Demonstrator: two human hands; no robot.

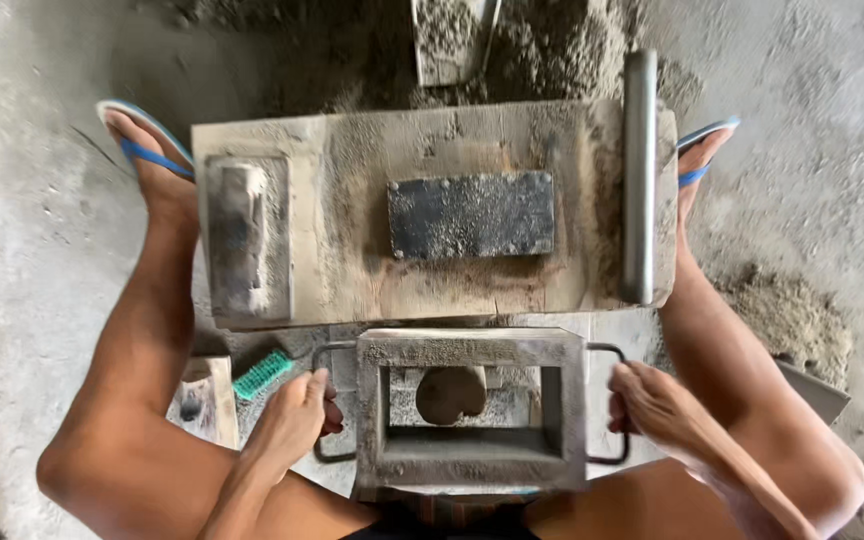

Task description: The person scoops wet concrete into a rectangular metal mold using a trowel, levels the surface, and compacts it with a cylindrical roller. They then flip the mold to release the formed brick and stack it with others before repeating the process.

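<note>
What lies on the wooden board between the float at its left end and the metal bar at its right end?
In the head view, a dark rectangular plate lies on the sandy wooden board, between the float and metal bar.

no packages, labels, signs or screens in view

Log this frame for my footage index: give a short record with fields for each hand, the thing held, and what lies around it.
left hand: closed on the left handle of the mould
right hand: closed on the right handle
mould: grey metal frame, rectangular, open in the middle, between the knees
board: sandy wooden slab beyond the mould
on board: dark plate at centre, trowel at left, pipe at right
brush: green, by the left hand
ground: sand pile beyond the board
</note>
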